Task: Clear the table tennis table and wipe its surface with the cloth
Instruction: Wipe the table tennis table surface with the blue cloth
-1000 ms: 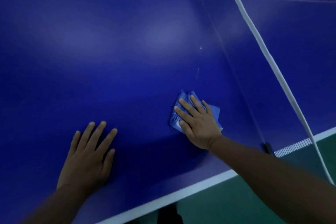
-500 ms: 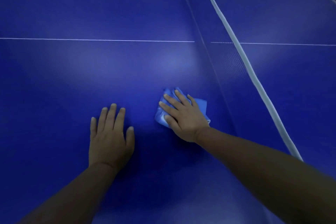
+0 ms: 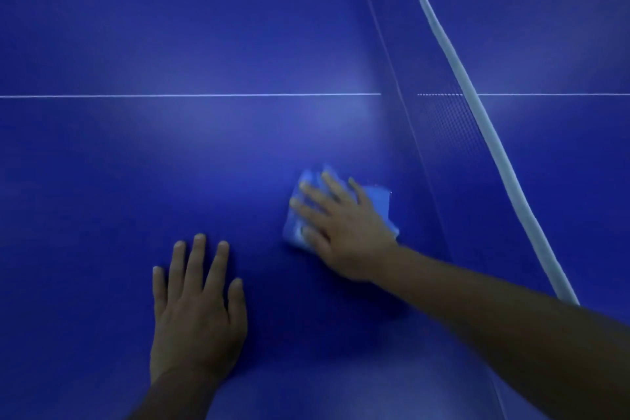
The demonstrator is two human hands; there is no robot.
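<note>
A folded light-blue cloth (image 3: pixel 379 204) lies on the dark blue table tennis table (image 3: pixel 170 164), a little left of the net. My right hand (image 3: pixel 341 228) presses flat on the cloth with straight, spread fingers and covers most of it. My left hand (image 3: pixel 196 310) rests palm-down on the bare table surface, lower and to the left of the cloth, fingers straight and holding nothing.
The net (image 3: pixel 453 133) with its white top band (image 3: pixel 477 106) runs diagonally from top centre to lower right, close to the cloth's right side. A thin white centre line (image 3: pixel 187 95) crosses the table beyond both hands.
My right hand has slid the cloth farther from the near edge, along the net. My left hand has shifted forward too. The table's near edge and green floor have left the view.
</note>
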